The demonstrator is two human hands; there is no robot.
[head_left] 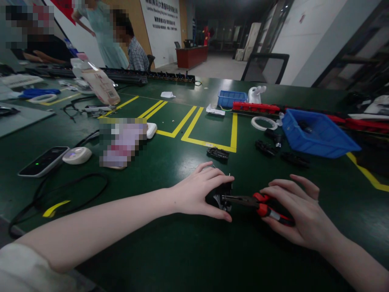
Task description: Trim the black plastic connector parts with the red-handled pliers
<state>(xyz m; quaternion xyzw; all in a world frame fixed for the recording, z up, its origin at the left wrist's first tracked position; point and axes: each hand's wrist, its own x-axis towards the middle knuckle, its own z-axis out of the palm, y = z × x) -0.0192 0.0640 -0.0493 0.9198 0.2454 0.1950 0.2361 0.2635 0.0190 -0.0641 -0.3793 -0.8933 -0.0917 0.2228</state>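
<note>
My left hand (203,188) is closed around a small black part (223,194) on the green table, its fingers along the far side and the thumb along the near side. The palm hides much of the part. Needle-nose pliers (261,205) with red and black handles are in my right hand (299,209), thumb below and fingers above. Their jaws point left and reach the metallic end of the black part; I cannot tell whether they grip it. A similar black part (218,154) lies just beyond my left hand.
More black parts (265,148) lie beside a blue bin (319,134) at the right. Behind stand a smaller blue basket (232,98) and a tape roll (264,123). On the left are a phone (123,144), a black cable (103,182) and a bottle (100,83). People are beyond the table.
</note>
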